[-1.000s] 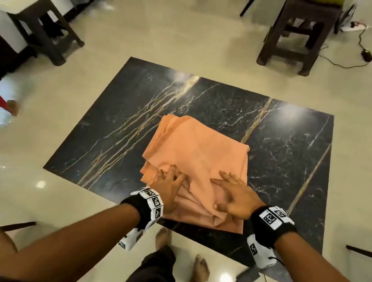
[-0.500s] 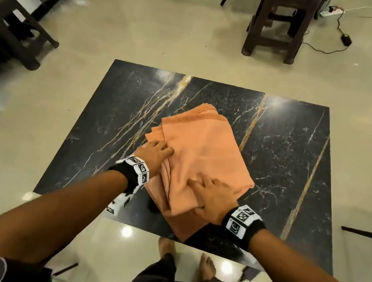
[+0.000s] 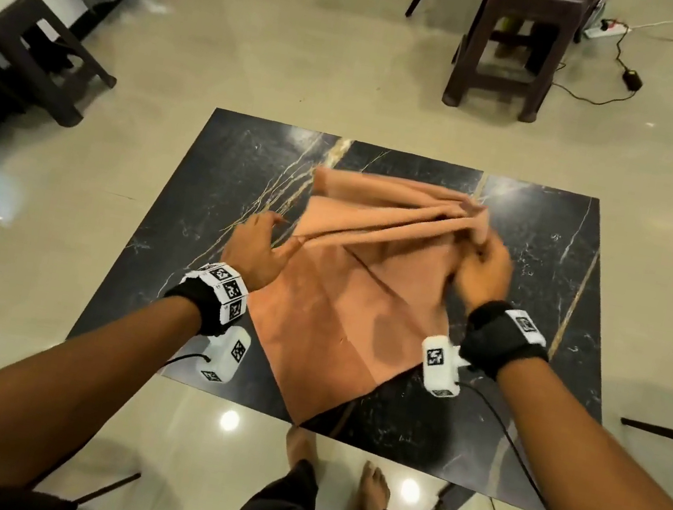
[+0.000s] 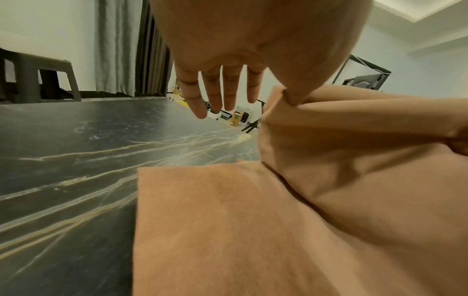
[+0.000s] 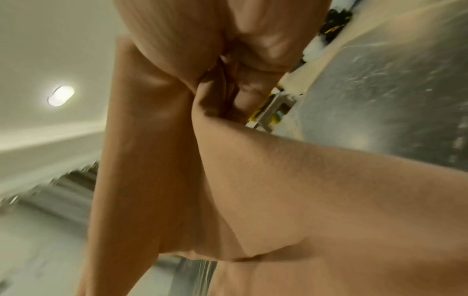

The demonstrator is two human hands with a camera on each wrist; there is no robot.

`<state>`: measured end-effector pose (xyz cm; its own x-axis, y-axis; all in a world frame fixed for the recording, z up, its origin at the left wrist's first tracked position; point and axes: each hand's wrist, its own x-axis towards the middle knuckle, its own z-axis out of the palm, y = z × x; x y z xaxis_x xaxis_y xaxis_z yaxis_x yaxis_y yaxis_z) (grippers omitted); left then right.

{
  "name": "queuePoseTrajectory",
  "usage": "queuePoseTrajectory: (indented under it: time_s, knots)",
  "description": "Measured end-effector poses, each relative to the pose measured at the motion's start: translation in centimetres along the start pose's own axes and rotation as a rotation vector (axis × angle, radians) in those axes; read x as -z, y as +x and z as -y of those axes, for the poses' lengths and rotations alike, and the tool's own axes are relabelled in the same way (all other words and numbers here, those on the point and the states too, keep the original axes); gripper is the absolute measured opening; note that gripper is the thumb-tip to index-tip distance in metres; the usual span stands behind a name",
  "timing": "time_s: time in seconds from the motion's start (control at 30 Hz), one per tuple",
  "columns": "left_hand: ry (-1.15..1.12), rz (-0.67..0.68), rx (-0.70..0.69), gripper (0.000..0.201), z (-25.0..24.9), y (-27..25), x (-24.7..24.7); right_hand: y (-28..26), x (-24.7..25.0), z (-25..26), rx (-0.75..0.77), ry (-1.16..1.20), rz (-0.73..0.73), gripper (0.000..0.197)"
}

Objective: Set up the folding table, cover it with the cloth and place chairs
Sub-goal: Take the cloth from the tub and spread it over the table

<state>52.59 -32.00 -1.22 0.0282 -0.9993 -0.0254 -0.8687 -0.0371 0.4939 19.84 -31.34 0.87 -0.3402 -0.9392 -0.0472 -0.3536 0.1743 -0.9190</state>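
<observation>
The peach cloth [image 3: 345, 300] lies partly unfolded on the black marble worktop [image 3: 215, 172]. The right hand [image 3: 484, 270] grips a bunched, lifted fold; the left hand [image 3: 258, 248] pinches its left edge, other fingers spread.

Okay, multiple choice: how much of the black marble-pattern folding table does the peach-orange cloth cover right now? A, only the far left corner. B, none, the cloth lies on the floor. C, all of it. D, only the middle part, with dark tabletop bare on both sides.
D: the peach-orange cloth is only partly unfolded in the middle of the black marble-pattern folding table, whose dark top shows bare to its left and right.
</observation>
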Motion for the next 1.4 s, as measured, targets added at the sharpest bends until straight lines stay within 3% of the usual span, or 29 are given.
queuePoseTrajectory:
  time_s: [0.1,0.17,0.23,0.3,0.4,0.47,0.6,0.67,0.77,0.87,0.93,1.07,1.17,1.23,1.4]
  knots:
    - [-0.026,0.082,-0.084,0.052,-2.4,-0.6,-1.4,0.7,4.5,-4.3,-0.256,0.182,-0.294,0.032]
    - [0.005,0.230,-0.161,0.049,-4.4,-1.4,-3.0,-0.1,7.0,-7.9,-0.450,0.274,-0.333,0.030]
    - [0.141,0.389,-0.236,0.050,-6.5,-2.4,-5.0,-1.9,9.1,-11.1,-0.626,0.296,-0.309,0.024]
    - [0.256,0.547,-0.256,0.059,-8.1,-3.8,-7.5,-4.0,10.8,-14.7,-0.698,0.145,-0.253,0.021]
    - [0.402,0.710,-0.239,0.082,-9.0,-6.6,-10.9,-5.7,13.0,-21.8,-0.697,-0.161,-0.188,0.059]
    - [0.462,0.714,-0.227,0.094,-9.2,-8.2,-11.9,-6.8,14.0,-24.4,-0.676,-0.194,-0.138,0.058]
    - [0.488,0.677,-0.218,0.101,-9.0,-8.6,-11.5,-9.2,14.0,-20.4,-0.671,-0.148,-0.071,0.050]
    - [0.517,0.682,-0.214,0.100,-8.3,-8.0,-10.9,-10.4,14.1,-19.0,-0.708,-0.146,0.024,0.041]
    - [0.598,0.689,-0.210,0.096,-7.2,-6.7,-9.9,-12.6,14.6,-17.1,-0.743,-0.214,0.245,0.045]
    - [0.732,0.666,-0.215,0.093,-6.3,-5.4,-9.0,-14.3,15.4,-15.4,-0.649,-0.372,0.444,0.046]
    - [0.784,0.644,-0.167,0.083,-6.3,-4.8,-8.5,-14.7,15.6,-14.3,-0.524,-0.536,0.481,0.045]
    - [0.717,0.652,-0.025,0.063,-8.0,-3.8,-8.0,-13.7,15.4,-12.3,-0.288,-0.600,0.267,0.042]
    - [0.595,0.646,0.043,0.064,-9.3,-4.4,-8.2,-11.0,14.2,-10.4,-0.144,-0.589,0.213,0.018]
    - [0.514,0.636,0.056,0.069,-9.6,-5.7,-8.6,-8.7,12.9,-9.5,-0.055,-0.611,0.308,0.017]
    - [0.530,0.668,0.071,0.085,-8.6,-7.9,-8.8,-2.2,7.5,-8.3,0.180,-0.893,0.714,0.057]
